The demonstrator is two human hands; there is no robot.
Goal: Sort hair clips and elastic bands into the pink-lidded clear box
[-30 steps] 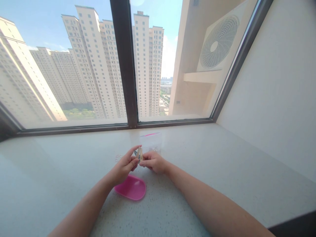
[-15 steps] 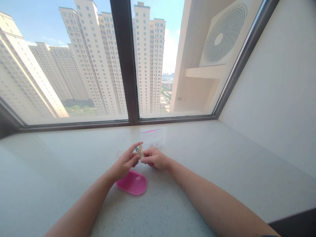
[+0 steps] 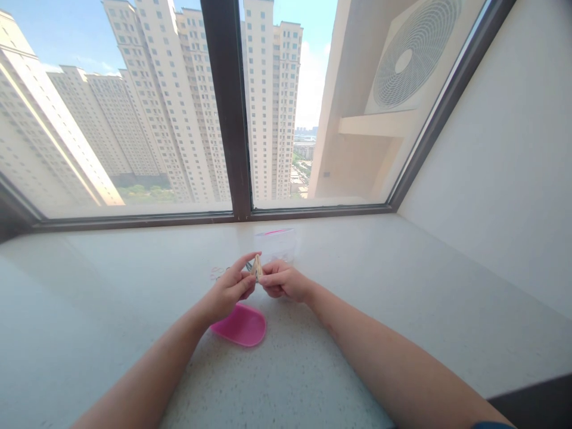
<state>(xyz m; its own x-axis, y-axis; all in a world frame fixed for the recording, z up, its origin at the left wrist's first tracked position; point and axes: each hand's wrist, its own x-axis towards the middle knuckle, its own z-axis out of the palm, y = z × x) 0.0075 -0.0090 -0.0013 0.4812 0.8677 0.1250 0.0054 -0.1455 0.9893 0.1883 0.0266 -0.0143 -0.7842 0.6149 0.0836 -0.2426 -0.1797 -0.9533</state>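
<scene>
A small pale beige piece (image 3: pixel 258 267), narrow at its top and wider below, is held upright between my two hands. My left hand (image 3: pixel 232 287) grips it from the left, with the index finger at its top and the thumb lower down. On the right side, my right hand (image 3: pixel 286 280) pinches it between thumb and fingers. Just below my left hand lies a pink tray (image 3: pixel 243 328), partly covered by that hand. Behind my right hand is a clear zip bag (image 3: pixel 276 241) with a pink strip; its contents are too small to tell.
Thin looped items (image 3: pixel 216 273) lie left of my left hand on the pale speckled sill (image 3: pixel 268 381). A dark window frame (image 3: pixel 134 221) runs along the back, and a white wall (image 3: pixel 491 149) bounds the right side.
The view has tilted slightly downward. Both hands still hold the beige piece, which has turned a little and now shows a wider gap between its lower parts.
</scene>
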